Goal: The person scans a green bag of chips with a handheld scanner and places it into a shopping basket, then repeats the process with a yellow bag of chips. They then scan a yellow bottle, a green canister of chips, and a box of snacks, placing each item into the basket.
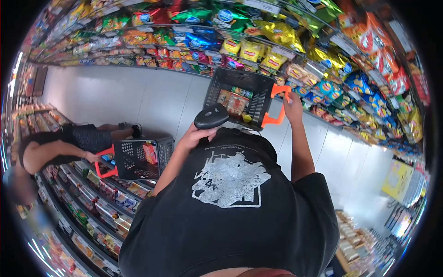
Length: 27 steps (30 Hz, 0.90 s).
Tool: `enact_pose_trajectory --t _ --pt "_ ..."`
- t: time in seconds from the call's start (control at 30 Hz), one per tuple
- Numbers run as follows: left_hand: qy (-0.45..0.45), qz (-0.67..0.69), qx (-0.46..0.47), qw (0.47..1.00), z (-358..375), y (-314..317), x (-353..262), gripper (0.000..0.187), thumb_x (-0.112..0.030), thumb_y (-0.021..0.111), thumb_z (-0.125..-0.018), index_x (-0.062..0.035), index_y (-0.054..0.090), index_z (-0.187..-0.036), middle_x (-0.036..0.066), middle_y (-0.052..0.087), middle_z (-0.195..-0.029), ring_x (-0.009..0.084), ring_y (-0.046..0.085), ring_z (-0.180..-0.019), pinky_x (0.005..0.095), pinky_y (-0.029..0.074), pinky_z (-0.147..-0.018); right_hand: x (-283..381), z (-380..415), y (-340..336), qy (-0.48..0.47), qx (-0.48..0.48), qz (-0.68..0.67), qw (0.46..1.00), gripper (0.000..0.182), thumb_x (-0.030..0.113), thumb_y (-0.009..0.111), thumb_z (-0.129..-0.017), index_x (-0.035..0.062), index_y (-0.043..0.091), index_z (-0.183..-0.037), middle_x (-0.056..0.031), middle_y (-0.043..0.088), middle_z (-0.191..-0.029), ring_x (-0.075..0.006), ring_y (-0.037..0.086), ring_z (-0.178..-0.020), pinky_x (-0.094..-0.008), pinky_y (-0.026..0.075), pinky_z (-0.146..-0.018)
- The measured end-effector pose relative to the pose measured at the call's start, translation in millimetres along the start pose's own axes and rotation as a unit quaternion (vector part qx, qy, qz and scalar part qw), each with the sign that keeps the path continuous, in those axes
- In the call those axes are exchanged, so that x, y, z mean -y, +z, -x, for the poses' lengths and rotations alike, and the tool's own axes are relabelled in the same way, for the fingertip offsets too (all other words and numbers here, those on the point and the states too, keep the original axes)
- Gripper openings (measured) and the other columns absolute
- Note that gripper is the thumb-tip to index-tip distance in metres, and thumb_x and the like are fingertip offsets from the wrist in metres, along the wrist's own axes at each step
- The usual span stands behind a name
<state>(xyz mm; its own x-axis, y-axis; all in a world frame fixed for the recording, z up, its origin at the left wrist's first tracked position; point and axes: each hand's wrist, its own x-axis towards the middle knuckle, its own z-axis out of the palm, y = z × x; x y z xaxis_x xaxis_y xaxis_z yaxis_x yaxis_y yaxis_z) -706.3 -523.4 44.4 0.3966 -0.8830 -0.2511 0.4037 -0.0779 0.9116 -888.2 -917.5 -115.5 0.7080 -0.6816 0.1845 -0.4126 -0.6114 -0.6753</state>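
My left hand (195,136) is closed round a black rounded handheld device (212,117) that looks like a barcode scanner, in front of my chest. My right hand (294,107) grips the orange handle (282,113) of a black shopping basket (241,76). Inside the basket lie a clear-and-red food packet (237,104), a green packet (242,92) and a small yellow item (247,118). The device and my shirt front hide part of the basket's near side.
Shelves of crisp bags (251,51) curve across the front and right. At left, a person (87,138) holds another black basket (138,159) by its red-orange handle, beside shelves of packaged goods (94,198). Pale floor tiles (157,87) run between the shelves. A yellow display panel (398,181) stands at right.
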Motion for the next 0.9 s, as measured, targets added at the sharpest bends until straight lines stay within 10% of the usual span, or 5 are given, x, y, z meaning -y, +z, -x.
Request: enact_pose_trajectory --t 0.3,0.57,0.9 --pt "-0.019 -0.013 0.035 0.999 0 23 12 0.031 -0.013 0.064 -0.089 0.0026 0.06 -0.116 0.003 0.054 -0.069 0.0134 0.052 -0.063 0.0292 0.042 -0.064 104 -143 -35 -0.176 -0.137 0.016 0.975 0.046 0.027 0.075 -0.087 0.0024 0.059 -0.122 -0.0188 0.062 -0.116 -0.0381 0.06 -0.11 -0.0441 0.05 -0.093" --pt "-0.008 0.03 -0.051 0.998 43 36 39 0.031 -0.015 0.064 -0.087 0.0031 0.06 -0.112 0.006 0.055 -0.069 0.0151 0.053 -0.064 0.0309 0.042 -0.064 129 -225 -17 -0.149 -0.141 0.184 0.961 0.063 0.048 0.079 -0.08 0.0104 0.058 -0.126 -0.0188 0.061 -0.12 -0.0393 0.06 -0.111 -0.0468 0.052 -0.091" --pt "0.069 0.11 -0.153 0.98 72 49 70 0.032 -0.021 0.061 -0.085 0.0036 0.06 -0.107 0.008 0.055 -0.066 0.0165 0.052 -0.063 0.0316 0.043 -0.064 95 -227 -15 -0.37 -0.204 0.121 0.898 0.013 0.016 0.07 -0.086 0.0095 0.064 -0.095 -0.0076 0.069 -0.102 -0.0281 0.068 -0.102 -0.0395 0.056 -0.081"
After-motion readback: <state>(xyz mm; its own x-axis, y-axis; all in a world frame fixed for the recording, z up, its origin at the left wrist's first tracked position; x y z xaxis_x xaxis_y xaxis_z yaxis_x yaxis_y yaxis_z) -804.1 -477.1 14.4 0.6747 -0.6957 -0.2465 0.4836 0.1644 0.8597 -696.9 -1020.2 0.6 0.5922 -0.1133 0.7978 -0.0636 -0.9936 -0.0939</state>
